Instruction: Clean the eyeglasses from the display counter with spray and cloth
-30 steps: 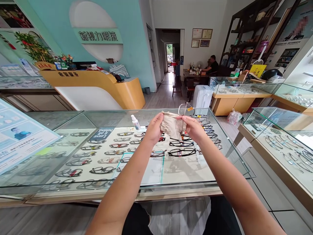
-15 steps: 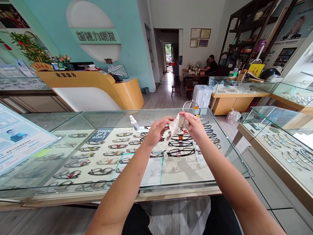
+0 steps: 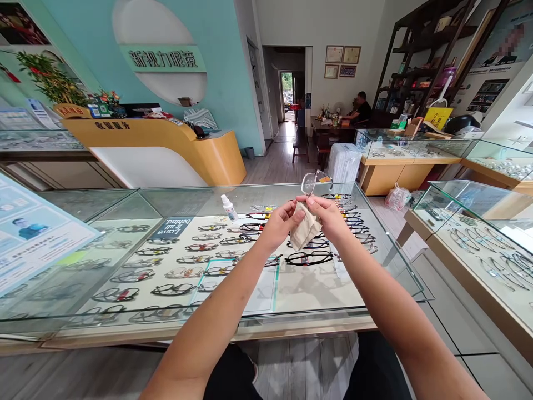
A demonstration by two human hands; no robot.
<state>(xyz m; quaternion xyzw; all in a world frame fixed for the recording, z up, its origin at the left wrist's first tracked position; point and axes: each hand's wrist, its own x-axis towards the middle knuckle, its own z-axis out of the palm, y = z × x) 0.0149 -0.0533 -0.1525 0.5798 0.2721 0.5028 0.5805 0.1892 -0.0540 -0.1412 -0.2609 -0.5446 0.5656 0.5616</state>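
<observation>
Both my hands are raised above the glass display counter (image 3: pixel 375 261). My left hand (image 3: pixel 280 223) pinches a beige cleaning cloth (image 3: pixel 305 230) that hangs down between the hands. My right hand (image 3: pixel 330 215) grips a pair of clear-lens glasses (image 3: pixel 315 181), whose lens sticks up above my fingers, and it touches the cloth too. A small white spray bottle (image 3: pixel 229 208) stands on the glass to the left of my hands. Rows of spectacle frames (image 3: pixel 310 257) lie inside the counter below.
More glass counters (image 3: pixel 478 239) stand to the right and at the far left. An orange and white reception desk (image 3: pixel 166 150) lies behind. A person sits at a dark table (image 3: pixel 333 130) far back near a doorway. A poster (image 3: pixel 29 233) leans at left.
The cloth, spread over the lens before, now hangs bunched below my fingers. The glasses have tilted, so the lens stands free above my right hand.
</observation>
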